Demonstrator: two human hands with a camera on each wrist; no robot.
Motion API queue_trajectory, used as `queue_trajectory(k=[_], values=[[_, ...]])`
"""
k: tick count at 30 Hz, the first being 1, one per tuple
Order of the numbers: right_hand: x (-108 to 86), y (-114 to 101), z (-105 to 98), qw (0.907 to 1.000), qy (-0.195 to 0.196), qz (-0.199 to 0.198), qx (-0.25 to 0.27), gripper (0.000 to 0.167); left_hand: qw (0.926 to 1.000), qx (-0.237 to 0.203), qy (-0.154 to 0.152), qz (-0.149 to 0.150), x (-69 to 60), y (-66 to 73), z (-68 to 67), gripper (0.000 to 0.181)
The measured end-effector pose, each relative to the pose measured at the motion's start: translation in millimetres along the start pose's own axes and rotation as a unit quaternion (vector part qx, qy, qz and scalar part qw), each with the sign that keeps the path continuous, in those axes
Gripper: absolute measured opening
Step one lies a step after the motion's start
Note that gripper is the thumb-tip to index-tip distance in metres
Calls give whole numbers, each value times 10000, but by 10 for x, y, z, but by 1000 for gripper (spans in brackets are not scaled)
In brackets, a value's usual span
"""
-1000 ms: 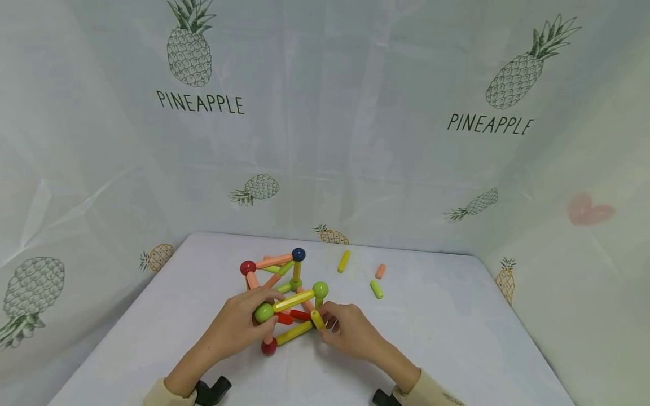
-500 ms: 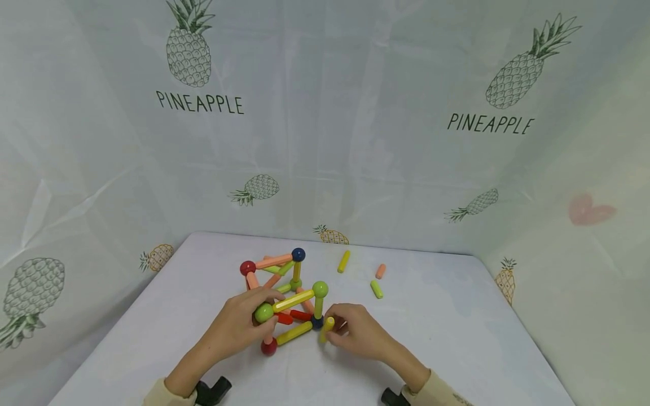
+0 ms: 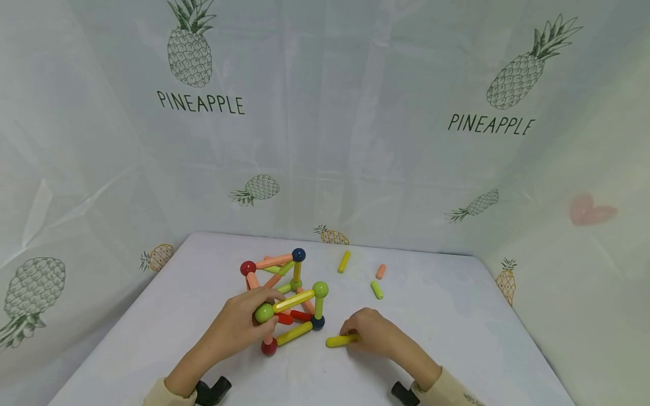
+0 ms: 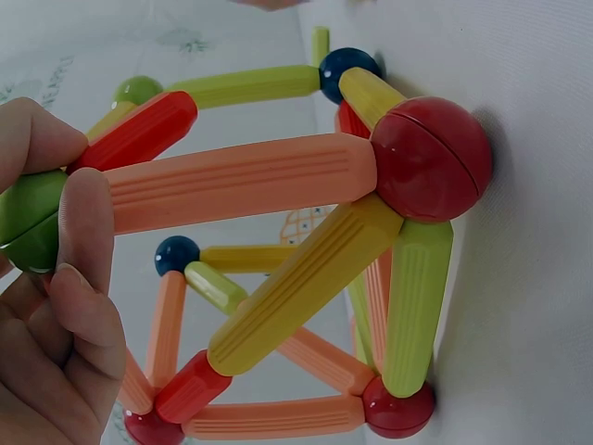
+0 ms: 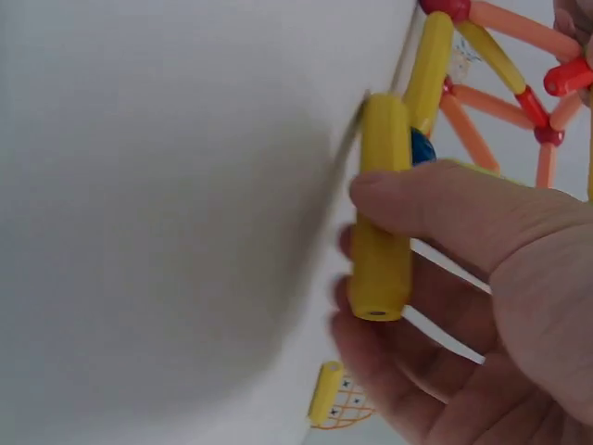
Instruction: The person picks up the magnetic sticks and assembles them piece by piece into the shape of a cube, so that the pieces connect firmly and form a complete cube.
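On the left of the table stands a frame of coloured magnetic rods and balls. My left hand (image 3: 238, 321) holds a green ball (image 3: 264, 312) at its near upper corner; in the left wrist view thumb and fingers wrap this ball, with a salmon rod (image 4: 241, 183) running from it to a red ball (image 4: 433, 159). My right hand (image 3: 376, 332) pinches a yellow magnetic rod (image 5: 382, 139) between thumb and fingers, just above the table and right of the frame. That rod is apart from the dark blue ball (image 3: 317, 322) at the frame's near right corner.
Farther back on the white table (image 3: 457, 338) lie a loose yellow rod (image 3: 344, 261), a short salmon rod (image 3: 381, 271) and a short green rod (image 3: 376, 290). A pineapple-print cloth (image 3: 345, 141) hangs behind and around the table.
My right hand has drawn the yellow rod away from the dark blue ball, to the right and nearer me, and the rod has tipped to lie flat. The left hand and frame stay put.
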State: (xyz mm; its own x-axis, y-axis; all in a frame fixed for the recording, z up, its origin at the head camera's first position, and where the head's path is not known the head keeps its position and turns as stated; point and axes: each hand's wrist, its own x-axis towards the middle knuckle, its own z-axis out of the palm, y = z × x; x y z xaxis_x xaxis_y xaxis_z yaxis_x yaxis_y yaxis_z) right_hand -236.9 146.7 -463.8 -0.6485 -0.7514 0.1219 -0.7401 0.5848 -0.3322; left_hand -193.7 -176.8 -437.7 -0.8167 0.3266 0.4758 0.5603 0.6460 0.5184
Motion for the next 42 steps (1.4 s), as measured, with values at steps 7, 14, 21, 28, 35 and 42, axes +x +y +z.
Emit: queue_trajectory(k=[7,14,21,28,35,42], values=[[112,-105,120,9971,750,109,77,20,10000,6,8,8,-5,-10,-3,38],[298,-280,199,9919,1202,232,337,20,9999,4,64,82,-17,-32,-2,38],[394,-395,263,9873,1517,185,430,19,9999,14,59,111,-14,-22,7,38],[419,-416,302,9835,1653,123,725,22,9999,-37,50,135,-13,-14,7,39],[446,-421,347,9829,1834,106,86,23,9997,25,75,210,-8,-9,5,38],[479,-432,338,9790,1957,333,-455,19,9997,166,107,155,-10,7,1,43]])
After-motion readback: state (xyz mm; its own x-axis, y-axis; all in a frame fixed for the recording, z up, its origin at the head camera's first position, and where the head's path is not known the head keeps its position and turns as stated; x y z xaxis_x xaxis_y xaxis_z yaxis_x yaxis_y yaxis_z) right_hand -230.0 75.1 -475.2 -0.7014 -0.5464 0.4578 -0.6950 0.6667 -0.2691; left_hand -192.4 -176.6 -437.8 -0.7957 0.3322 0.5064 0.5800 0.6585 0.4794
